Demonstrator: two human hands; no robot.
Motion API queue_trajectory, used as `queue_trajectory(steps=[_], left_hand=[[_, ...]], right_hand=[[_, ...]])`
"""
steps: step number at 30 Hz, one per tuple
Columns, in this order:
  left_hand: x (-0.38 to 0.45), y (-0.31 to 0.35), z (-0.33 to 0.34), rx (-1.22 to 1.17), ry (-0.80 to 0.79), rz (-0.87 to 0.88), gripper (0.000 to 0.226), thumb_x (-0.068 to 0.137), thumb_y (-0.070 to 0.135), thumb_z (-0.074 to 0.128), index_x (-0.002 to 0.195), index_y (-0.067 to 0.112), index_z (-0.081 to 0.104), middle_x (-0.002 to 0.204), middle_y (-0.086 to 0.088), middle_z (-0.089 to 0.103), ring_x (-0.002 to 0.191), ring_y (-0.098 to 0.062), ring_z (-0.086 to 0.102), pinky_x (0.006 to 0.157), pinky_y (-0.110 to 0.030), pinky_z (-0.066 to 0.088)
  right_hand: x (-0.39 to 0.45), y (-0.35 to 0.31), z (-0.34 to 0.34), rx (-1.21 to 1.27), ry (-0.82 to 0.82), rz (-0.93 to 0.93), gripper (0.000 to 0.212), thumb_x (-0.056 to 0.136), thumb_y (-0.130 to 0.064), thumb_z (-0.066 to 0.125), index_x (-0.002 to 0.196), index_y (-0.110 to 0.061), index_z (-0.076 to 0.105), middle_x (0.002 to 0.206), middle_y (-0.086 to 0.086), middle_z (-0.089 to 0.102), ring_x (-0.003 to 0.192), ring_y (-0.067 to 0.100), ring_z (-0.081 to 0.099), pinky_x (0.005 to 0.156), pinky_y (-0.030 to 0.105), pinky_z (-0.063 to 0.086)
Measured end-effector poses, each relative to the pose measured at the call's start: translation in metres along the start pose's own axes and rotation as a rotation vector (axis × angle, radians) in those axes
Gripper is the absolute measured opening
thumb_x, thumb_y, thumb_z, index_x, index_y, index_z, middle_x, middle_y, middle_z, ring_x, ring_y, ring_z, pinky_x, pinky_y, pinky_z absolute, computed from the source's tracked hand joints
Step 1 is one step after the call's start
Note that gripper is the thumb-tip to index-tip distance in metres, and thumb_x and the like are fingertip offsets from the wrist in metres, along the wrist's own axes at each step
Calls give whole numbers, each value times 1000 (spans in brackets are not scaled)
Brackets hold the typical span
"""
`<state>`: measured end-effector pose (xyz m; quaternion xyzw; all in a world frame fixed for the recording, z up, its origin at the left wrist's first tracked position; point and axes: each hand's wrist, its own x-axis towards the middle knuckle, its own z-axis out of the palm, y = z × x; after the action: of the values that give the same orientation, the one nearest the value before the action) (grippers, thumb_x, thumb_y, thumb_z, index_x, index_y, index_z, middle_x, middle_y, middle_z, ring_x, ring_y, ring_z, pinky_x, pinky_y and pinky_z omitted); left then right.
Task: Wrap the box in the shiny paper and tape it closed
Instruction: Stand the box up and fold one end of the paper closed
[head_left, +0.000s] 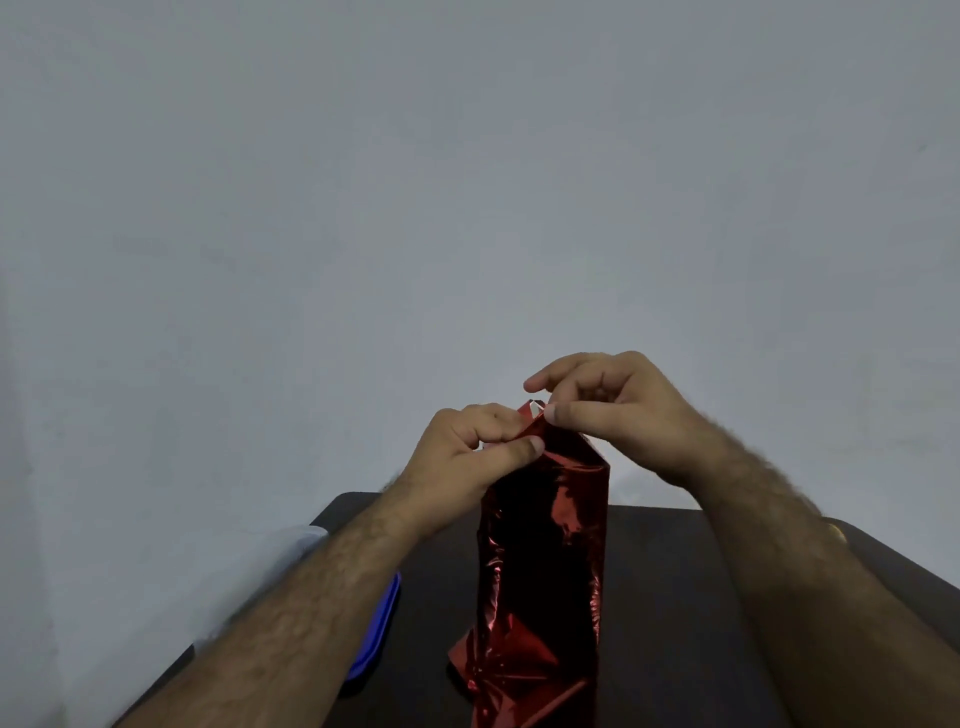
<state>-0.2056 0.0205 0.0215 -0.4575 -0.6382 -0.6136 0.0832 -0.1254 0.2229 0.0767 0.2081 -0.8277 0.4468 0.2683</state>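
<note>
A tall box (545, 561) stands upright on a dark table (675, 597). It is all covered in shiny red paper (524, 654), so the box itself does not show. It stands in the middle of the table, close to the person. The paper is crinkly and catches the light. Near the bottom, on the near side, some loose paper sticks out to the left in folds.

Both hands are up at the top of the box, close together. The left hand (467, 462) is on the left side of the top. Its thumb (519, 449) and curled fingers pinch the red paper there. The right hand (613, 400) is on the right side and a bit higher. Its thumb (566, 413) presses on the very tip of the paper, where the paper comes to a point. The first finger of this hand sticks out to the left above the tip. The other fingers are curled, and they seem to pinch the tip with the thumb.

A blue thing (382, 623) lies on the table to the left, partly hidden under the left arm. I cannot tell what it is. Something pale and soft (306, 540) lies at the far left edge of the table. Behind it all is a plain grey wall (467, 182).
</note>
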Motion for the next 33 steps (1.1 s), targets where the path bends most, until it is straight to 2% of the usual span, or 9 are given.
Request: queue_trajectory(steps=[3,7,10,12,14,16,18,24,33], left_hand=[[5,-2,0,-134,-62,-71,13,99,4,71,98,6,83,102,-4,76,100,-19,74,87,-25,56],[12,-6,1,-159,-97,-90,13,99,1,68,100,-3,81,107,-7,74,105,-20,73,93,-25,55],[18,-7,-2,-133,-122,-123,20,101,7,68,98,-10,77,117,-14,73,114,-29,72,104,-32,55],[21,-4,-6,-101,-143,-133,24,102,12,68,102,-10,77,124,-16,72,121,-30,69,112,-35,52],[22,1,-9,-77,-129,-120,23,103,16,68,107,-3,79,120,-13,75,116,-22,72,106,-31,52],[21,9,-13,-61,-54,-121,21,104,18,66,107,3,80,111,-3,79,105,-3,71,91,-15,49],[22,14,-20,-27,-10,-132,22,102,23,67,97,7,80,104,5,80,102,6,69,89,-16,44],[22,13,-36,160,-40,-193,18,80,25,92,83,10,83,116,5,73,116,-6,67,109,-36,46],[21,19,-45,179,-24,-207,20,69,24,67,69,11,82,113,9,74,117,-9,64,103,-34,45]], right_hand=[[0,4,0,70,51,44,26,74,-30,90,85,-11,74,101,7,78,92,26,75,92,54,60],[1,9,9,19,-2,75,15,84,-23,89,97,-23,81,93,-2,75,86,17,69,75,36,58],[3,11,10,123,39,73,14,88,-23,83,89,-9,79,87,20,71,76,25,64,69,40,51],[3,11,9,148,55,96,15,92,-17,81,87,-3,78,79,20,71,70,25,63,65,38,49],[4,11,9,134,86,140,14,93,-16,80,87,-3,78,75,14,72,65,23,63,61,32,49],[5,13,11,136,135,178,16,92,-19,81,87,-3,79,78,22,72,67,25,63,63,32,49],[6,14,15,141,178,205,21,91,-21,83,86,-2,78,83,27,72,70,25,63,67,34,50],[5,14,23,157,205,242,20,92,-19,82,79,-6,76,69,7,69,59,13,62,56,23,49],[5,9,29,165,260,273,18,92,-17,82,82,-3,78,73,6,76,66,10,73,59,21,53]])
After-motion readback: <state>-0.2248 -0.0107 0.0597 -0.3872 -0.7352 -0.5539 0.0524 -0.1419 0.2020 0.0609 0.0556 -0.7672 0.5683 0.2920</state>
